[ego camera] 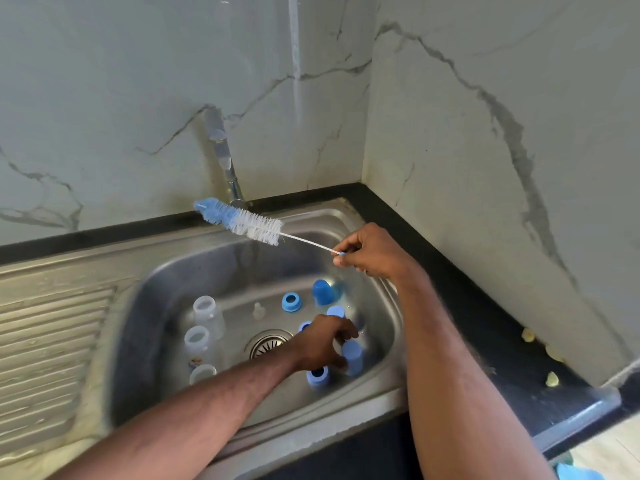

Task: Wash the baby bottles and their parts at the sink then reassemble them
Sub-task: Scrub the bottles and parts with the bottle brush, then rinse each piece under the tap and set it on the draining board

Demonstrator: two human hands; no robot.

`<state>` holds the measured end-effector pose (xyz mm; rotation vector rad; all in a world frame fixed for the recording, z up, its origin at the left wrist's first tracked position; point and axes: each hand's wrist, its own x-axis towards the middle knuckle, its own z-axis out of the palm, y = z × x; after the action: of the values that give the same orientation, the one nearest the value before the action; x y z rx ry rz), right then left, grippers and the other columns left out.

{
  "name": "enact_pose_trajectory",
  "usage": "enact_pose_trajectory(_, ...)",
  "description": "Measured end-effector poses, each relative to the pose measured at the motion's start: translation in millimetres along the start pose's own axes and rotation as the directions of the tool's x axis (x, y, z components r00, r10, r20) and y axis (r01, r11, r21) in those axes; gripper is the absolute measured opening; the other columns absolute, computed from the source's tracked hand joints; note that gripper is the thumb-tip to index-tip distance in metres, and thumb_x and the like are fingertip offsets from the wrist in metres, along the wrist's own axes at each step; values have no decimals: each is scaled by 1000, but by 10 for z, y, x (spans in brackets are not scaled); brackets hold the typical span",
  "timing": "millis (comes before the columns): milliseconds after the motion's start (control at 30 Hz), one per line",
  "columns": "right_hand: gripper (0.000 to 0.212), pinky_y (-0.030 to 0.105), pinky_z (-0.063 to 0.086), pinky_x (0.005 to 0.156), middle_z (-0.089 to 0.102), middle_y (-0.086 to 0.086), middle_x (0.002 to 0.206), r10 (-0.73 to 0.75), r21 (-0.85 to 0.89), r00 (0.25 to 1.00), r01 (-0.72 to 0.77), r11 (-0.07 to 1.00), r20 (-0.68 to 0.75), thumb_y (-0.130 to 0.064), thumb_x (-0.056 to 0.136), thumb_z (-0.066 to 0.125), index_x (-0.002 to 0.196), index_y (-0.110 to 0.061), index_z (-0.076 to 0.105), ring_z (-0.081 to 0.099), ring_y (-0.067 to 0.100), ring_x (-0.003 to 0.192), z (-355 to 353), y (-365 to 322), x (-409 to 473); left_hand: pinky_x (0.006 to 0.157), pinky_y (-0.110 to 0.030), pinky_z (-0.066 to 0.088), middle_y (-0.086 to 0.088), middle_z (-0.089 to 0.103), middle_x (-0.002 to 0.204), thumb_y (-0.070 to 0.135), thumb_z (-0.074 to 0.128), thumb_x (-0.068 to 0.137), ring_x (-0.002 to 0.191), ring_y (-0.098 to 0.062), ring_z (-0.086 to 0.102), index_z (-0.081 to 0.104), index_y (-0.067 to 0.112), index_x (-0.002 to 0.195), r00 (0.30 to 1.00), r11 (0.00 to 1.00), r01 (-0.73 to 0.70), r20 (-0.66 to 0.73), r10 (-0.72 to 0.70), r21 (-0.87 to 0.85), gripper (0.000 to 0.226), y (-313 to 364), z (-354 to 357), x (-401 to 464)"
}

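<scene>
The right hand pinches a wire-handled bottle brush — bristles blue and white — above the steel sink; the left hand, fingers curled, reaches among blue plastic caps near clear bottles.

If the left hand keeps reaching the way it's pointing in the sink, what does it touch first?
Most likely the pale blue plastic cap standing just beyond the left hand's curled fingertips. It looks almost in contact already, though depth is hard to judge from this one view.
</scene>
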<state>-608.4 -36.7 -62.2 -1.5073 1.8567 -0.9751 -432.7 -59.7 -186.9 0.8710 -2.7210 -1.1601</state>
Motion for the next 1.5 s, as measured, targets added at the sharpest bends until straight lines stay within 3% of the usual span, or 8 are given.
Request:
enact_pose_trajectory(200, 13, 18, 45, 47, 68, -9, 56, 28, 3, 998, -27, 1000, -48, -11, 79, 84, 90, -18, 81, 59, 5, 52, 58, 2, -13, 71, -24, 55, -2, 68, 98, 4, 91, 64, 82, -7, 62, 68, 13, 108, 977, 998, 4, -211, -17, -59, 50, 119, -448, -256)
enact_pose_trajectory(300, 12, 18, 47, 48, 68, -10, 61, 41, 18, 995, -39, 999, -94, -10, 79, 84, 90, -15, 80, 61, 3, 54, 99, -38, -82, 66, -12, 49, -2, 69, 88, 3, 89, 70, 72, -7, 60, 70, 12, 99, 938, 997, 11, -345, -36, -73, 36, 160, -876, -441)
enact_pose_trajectory(467, 9, 22, 55, 80, 75, -7, 81, 4, -108, 976, -28, 994, -216, -16, 79, 81, 87, -20, 82, 67, 0, 77, 129, -116, -345, 65, -12, 51, 0, 72, 84, 8, 83, 79, 67, 0, 65, 71, 11, 97, 874, 995, 69, -478, -92, -66, 22, 288, -1369, -763)
enact_pose_trajectory(567, 10, 29, 56, 71, 71, -4, 71, 3, -203, 903, -100, 974, -429, -20, 77, 68, 75, -21, 78, 68, 14, 71, -17, -134, -637, 50, -10, 46, -7, 72, 84, 4, 77, 85, 64, -7, 65, 69, 3, 102, 885, 987, 101, -441, -147, -126, 20, 447, -1471, -812)
enact_pose_trajectory(700, 16, 33, 54, 58, 60, 2, 55, 46, -292, 792, -278, 915, -609, -10, 72, 58, 56, -14, 61, 62, 28, 59, -286, -34, -1016, 49, -12, 48, -11, 74, 89, 11, 78, 86, 67, -10, 66, 69, 7, 102, 906, 987, 97, -399, -140, -126, 18, 667, -1380, -776)
enact_pose_trajectory(900, 14, 31, 57, 81, 73, 6, 98, 125, -450, 753, -507, 735, -646, -22, 90, 64, 101, -13, 68, 71, 23, 93, -468, 129, -1327, 54, -16, 52, -6, 75, 89, 14, 78, 87, 70, -5, 70, 69, 13, 100, 946, 992, 30, -318, -68, -123, 16, 1014, -1113, -654)
enact_pose_trajectory(1167, 17, 35, 58, 77, 71, 9, 103, 187, -420, 750, -537, 731, -634, -20, 92, 66, 107, -12, 67, 69, 28, 97, -382, 177, -1429, 55, -20, 51, -5, 74, 85, 13, 78, 86, 65, -2, 68, 69, 12, 99, 950, 994, 17, -307, -50, -112, 16, 1222, -1108, -639)
enact_pose_trajectory(1500, 11, 37, 54, 78, 70, 8, 90, -15, -511, 787, -385, 768, -616, -10, 85, 62, 93, -10, 70, 67, 29, 90, -134, -134, -1152, 57, -24, 53, -6, 75, 88, 15, 76, 89, 70, -6, 70, 69, 13, 98, 919, 992, 41, -385, -84, -117, 12, 1091, -1249, -846)
